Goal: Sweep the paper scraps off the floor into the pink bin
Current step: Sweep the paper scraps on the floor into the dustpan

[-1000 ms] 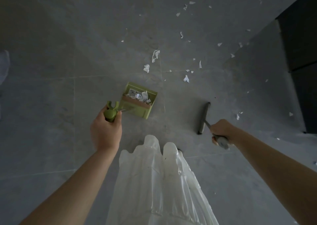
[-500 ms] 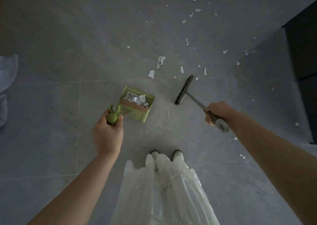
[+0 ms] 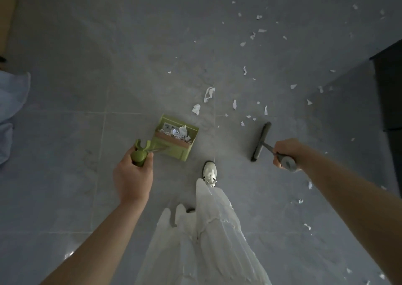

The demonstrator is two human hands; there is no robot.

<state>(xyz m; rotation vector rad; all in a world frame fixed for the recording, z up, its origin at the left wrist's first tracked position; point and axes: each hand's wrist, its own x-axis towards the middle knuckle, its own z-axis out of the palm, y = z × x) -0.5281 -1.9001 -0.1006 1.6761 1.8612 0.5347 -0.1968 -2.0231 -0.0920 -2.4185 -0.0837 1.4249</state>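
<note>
While scraps [image 3: 209, 93] litter floor, left hand [image 3: 132, 176] gripping dustpan [image 3: 174, 139], label unreadable

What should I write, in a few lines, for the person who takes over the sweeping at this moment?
Left hand: grips the green dustpan by its handle; some scraps already lie in it.
Right hand: grips the brush, its head beside the pan, to the right.
Left to do: many paper scraps lie ahead and to the right on the floor. The pink bin is not in view; the pan is not yet emptied.
</note>
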